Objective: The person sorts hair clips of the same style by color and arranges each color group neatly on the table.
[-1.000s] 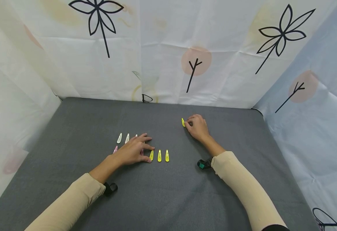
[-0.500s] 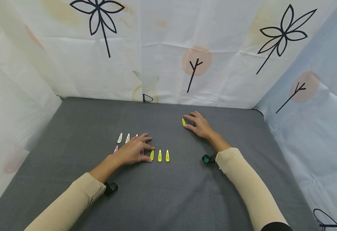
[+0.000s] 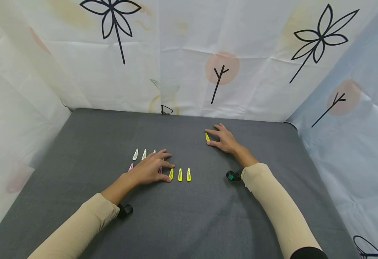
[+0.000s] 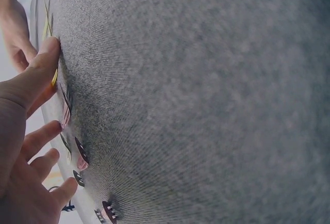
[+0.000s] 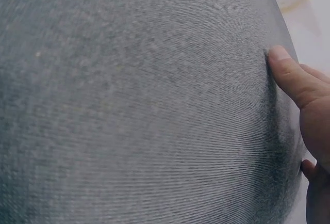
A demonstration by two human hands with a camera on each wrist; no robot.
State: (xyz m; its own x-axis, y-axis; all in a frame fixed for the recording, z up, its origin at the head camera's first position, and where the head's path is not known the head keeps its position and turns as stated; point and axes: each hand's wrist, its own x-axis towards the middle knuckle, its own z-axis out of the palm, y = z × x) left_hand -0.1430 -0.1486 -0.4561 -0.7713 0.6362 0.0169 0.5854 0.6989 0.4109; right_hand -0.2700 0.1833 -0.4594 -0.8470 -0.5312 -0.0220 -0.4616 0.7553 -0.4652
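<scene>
Over the row of small snap hair clips, my left hand (image 3: 150,168) has its thumb and index finger at the two ends of a yellow hair clip (image 3: 171,174). Two more yellow clips (image 3: 184,175) lie just to its right. Farther back, my right hand (image 3: 223,138) spans a single yellow hair clip (image 3: 207,136) between thumb and index fingertips. White clips (image 3: 135,154) and pink clips (image 3: 130,167) show around my left hand, which partly covers them. In the left wrist view a pink clip (image 4: 66,113) lies by the fingers. The right wrist view shows my thumb (image 5: 289,69), its clip hidden.
A dark grey cloth (image 3: 182,223) covers the table. White patterned curtains (image 3: 182,57) close off the back and both sides. Black wrist-worn cameras (image 3: 234,175) sit under both wrists, close over the cloth.
My right hand first had its fingers bunched at the lone yellow clip's right side. It spread, shifted slightly back, and now has thumb and index at the clip's ends. My left hand stayed put.
</scene>
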